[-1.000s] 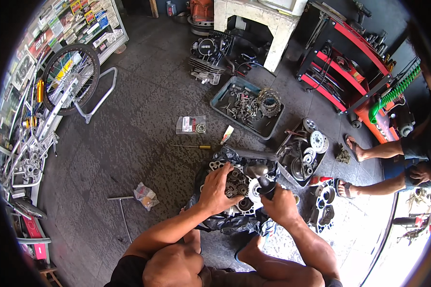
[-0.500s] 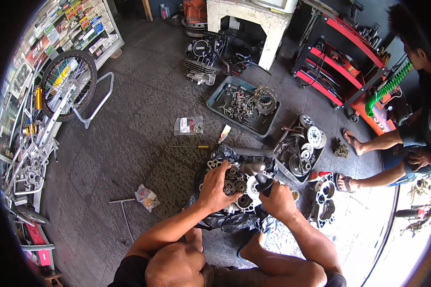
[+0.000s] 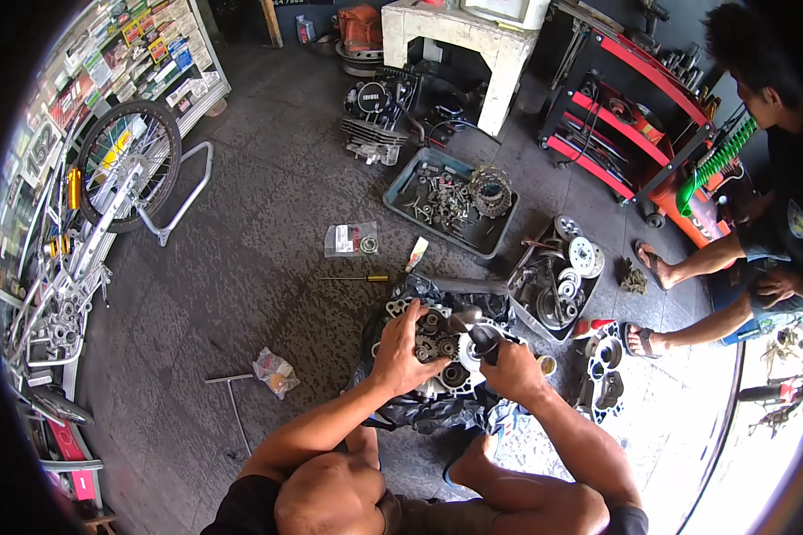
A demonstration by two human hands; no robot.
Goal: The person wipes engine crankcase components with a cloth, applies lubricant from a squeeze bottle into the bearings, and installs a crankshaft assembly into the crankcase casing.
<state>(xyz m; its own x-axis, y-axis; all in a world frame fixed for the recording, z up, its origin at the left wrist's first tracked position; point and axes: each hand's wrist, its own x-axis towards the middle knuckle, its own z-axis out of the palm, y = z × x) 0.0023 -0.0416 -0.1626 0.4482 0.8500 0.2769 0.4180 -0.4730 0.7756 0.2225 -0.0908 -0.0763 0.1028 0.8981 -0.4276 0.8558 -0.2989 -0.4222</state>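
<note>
An opened engine crankcase half (image 3: 456,378) with gears in it lies on crumpled black plastic (image 3: 426,412) on the floor before me. My left hand (image 3: 404,355) rests on its left part, thumb and fingers spread apart around the gears (image 3: 430,345). A hammer (image 3: 484,339) with a black handle and a rounded metal head is gripped in my right hand (image 3: 515,370). Its head hovers over or touches the case near the gears; I cannot tell which. Part of the case is hidden beneath both hands.
Beyond the case are a yellow-handled screwdriver (image 3: 366,278), a parts tray (image 3: 393,198) and a second tray of parts (image 3: 589,308). Another engine case (image 3: 605,379) lies at right, near a seated person's foot (image 3: 644,341). A T-handle wrench (image 3: 235,401) lies left; a red tool cart (image 3: 629,116) stands behind.
The hammer and my right hand have shifted slightly to the left. My left hand stays on the case. The person at right has tilted the head and moved an arm.
</note>
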